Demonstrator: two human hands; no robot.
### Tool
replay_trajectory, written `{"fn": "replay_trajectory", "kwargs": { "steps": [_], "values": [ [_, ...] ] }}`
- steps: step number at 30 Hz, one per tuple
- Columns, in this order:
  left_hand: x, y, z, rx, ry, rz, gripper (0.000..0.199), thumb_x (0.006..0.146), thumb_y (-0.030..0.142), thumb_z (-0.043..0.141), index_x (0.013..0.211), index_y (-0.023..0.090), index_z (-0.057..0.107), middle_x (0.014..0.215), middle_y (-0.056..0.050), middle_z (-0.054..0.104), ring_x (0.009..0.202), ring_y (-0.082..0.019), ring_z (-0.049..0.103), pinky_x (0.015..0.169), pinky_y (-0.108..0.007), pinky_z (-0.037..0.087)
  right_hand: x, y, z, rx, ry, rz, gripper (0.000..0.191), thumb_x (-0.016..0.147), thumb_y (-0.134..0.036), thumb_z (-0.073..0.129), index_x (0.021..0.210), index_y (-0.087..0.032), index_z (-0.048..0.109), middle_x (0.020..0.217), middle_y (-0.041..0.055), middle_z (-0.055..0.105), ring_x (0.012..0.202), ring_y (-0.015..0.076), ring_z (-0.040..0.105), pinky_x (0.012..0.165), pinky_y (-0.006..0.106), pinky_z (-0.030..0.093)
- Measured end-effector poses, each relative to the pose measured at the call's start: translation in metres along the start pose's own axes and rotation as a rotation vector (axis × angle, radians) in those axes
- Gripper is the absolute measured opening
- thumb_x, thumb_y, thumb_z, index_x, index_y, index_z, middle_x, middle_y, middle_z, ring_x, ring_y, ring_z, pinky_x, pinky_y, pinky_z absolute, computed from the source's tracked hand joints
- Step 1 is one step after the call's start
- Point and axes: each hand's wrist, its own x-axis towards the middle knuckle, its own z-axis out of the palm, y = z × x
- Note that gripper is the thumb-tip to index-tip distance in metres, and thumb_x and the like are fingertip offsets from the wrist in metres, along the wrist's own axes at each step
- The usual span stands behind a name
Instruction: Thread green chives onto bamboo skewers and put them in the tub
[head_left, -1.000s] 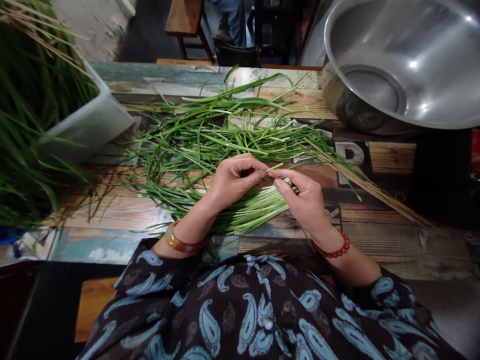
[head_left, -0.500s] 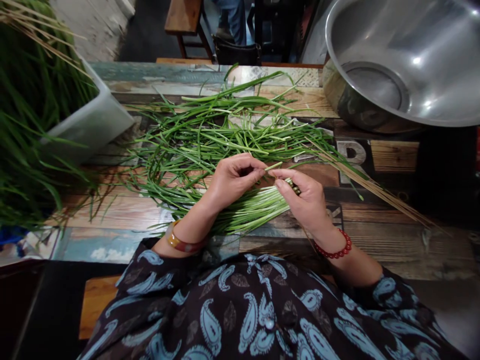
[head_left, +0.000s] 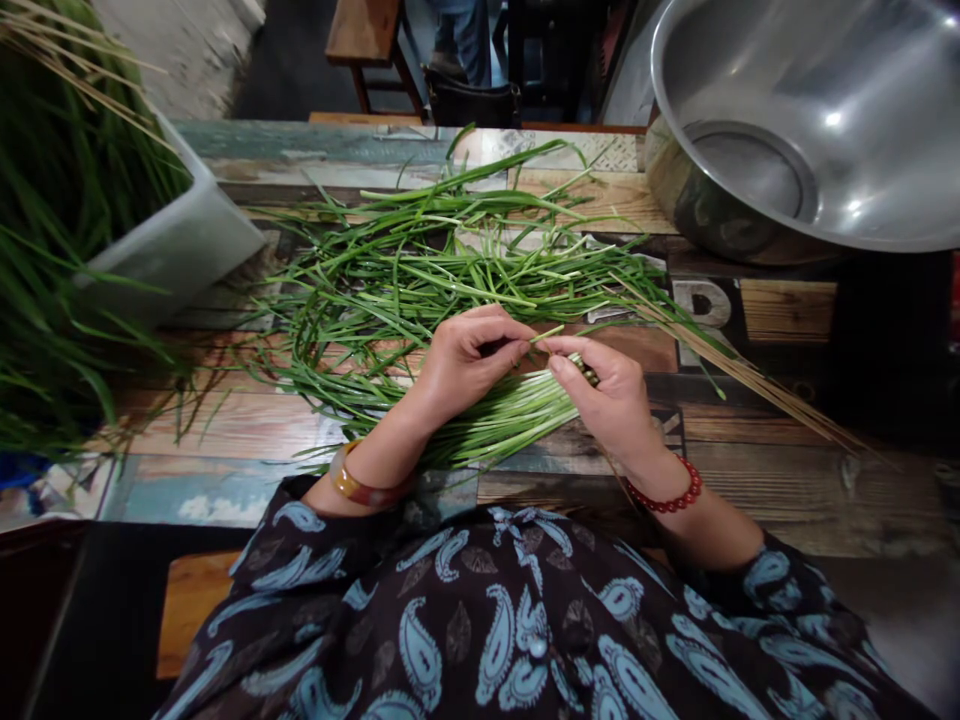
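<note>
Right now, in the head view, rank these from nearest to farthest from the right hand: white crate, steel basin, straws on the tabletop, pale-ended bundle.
1. Pale-ended bundle: immediately left of the right hand.
2. Straws on the tabletop: to its right, slightly beyond.
3. Steel basin: upper right.
4. White crate: far left.

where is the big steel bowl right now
The large round silver metal bowl sits at the upper right of the head view, on the wood-patterned tabletop, right of the loose green leafy stalks.
</note>
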Motion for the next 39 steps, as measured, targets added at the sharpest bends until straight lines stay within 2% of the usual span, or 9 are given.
{"fn": "replay_trajectory", "kwargs": {
  "steps": [7, 11, 14, 19, 23, 29, 34, 39],
  "values": [
    [-0.001, -0.002, 0.001, 0.127, 0.007, 0.124, 0.017, 0.090, 0.027, 0.063, 0.085, 0.017, 0.076, 0.076, -0.004, 0.067, 0.069, -0.012, 0.060, 0.064, -0.022, 0.044, 0.000, 0.001, 0.001, 0.016, -0.015, 0.006, 0.017, 0.089, -0.026, 0.057, 0.096, -0.024, 0.072, 0.098, 0.0010, 0.078, 0.090, 0.0179, 0.072, 0.086, 0.033, 0.056],
    [-0.002, -0.003, 0.001, 0.161, -0.004, 0.148, 0.017, 0.091, 0.025, 0.062, 0.085, 0.016, 0.075, 0.076, -0.005, 0.067, 0.069, -0.012, 0.060, 0.064, -0.022, 0.044, -0.001, 0.005, 0.005, 0.066, 0.043, 0.039, 0.014, 0.087, -0.028, 0.059, 0.098, -0.022, 0.064, 0.090, 0.0018, 0.073, 0.083, 0.0164, 0.068, 0.078, 0.030, 0.055],
    [-0.002, -0.003, 0.000, 0.174, -0.004, 0.160, 0.016, 0.091, 0.023, 0.061, 0.085, 0.016, 0.075, 0.075, -0.005, 0.066, 0.069, -0.012, 0.060, 0.064, -0.022, 0.044, -0.002, 0.007, 0.008, 0.138, 0.057, 0.071, 0.026, 0.085, -0.029, 0.062, 0.110, -0.023, 0.055, 0.084, -0.0004, 0.067, 0.076, 0.0154, 0.065, 0.072, 0.030, 0.053],
    [-0.003, -0.006, 0.000, 0.195, -0.013, 0.204, 0.017, 0.092, 0.021, 0.060, 0.085, 0.016, 0.074, 0.078, -0.006, 0.067, 0.071, -0.013, 0.061, 0.065, -0.023, 0.046, -0.002, 0.005, 0.006, 0.122, 0.012, 0.040, 0.040, 0.088, -0.026, 0.059, 0.126, -0.024, 0.050, 0.084, -0.0015, 0.065, 0.074, 0.0150, 0.061, 0.073, 0.031, 0.051],
    [-0.004, -0.008, 0.001, 0.237, 0.020, 0.234, 0.017, 0.092, 0.019, 0.058, 0.086, 0.016, 0.073, 0.079, -0.005, 0.066, 0.073, -0.012, 0.061, 0.066, -0.022, 0.046, -0.001, 0.004, 0.004, 0.102, -0.026, 0.019, 0.031, 0.088, -0.024, 0.057, 0.119, -0.024, 0.056, 0.088, -0.0014, 0.066, 0.076, 0.0141, 0.062, 0.075, 0.030, 0.050],
    [-0.005, -0.009, 0.003, 0.312, 0.107, 0.227, 0.009, 0.088, 0.017, 0.065, 0.081, 0.015, 0.071, 0.075, -0.002, 0.065, 0.069, -0.011, 0.060, 0.063, -0.020, 0.044, -0.002, 0.008, 0.006, 0.100, -0.002, 0.013, 0.021, 0.087, -0.022, 0.058, 0.109, -0.024, 0.059, 0.085, -0.0020, 0.066, 0.075, 0.0130, 0.062, 0.073, 0.029, 0.048],
    [-0.006, -0.010, 0.003, 0.304, 0.039, 0.283, 0.012, 0.092, 0.017, 0.060, 0.084, 0.015, 0.069, 0.078, -0.003, 0.065, 0.072, -0.012, 0.061, 0.065, -0.022, 0.046, -0.002, 0.009, 0.006, 0.101, 0.000, 0.019, 0.021, 0.088, -0.021, 0.059, 0.108, -0.024, 0.059, 0.085, -0.0019, 0.067, 0.074, 0.0132, 0.062, 0.073, 0.029, 0.048],
    [-0.006, -0.013, 0.004, 0.330, -0.013, 0.352, 0.016, 0.096, 0.020, 0.056, 0.087, 0.015, 0.068, 0.080, -0.005, 0.066, 0.073, -0.012, 0.061, 0.065, -0.022, 0.046, -0.001, 0.011, 0.007, 0.111, 0.020, 0.016, 0.017, 0.086, -0.021, 0.060, 0.103, -0.025, 0.059, 0.094, 0.0003, 0.068, 0.084, 0.0150, 0.065, 0.078, 0.030, 0.051]
  ]
}}
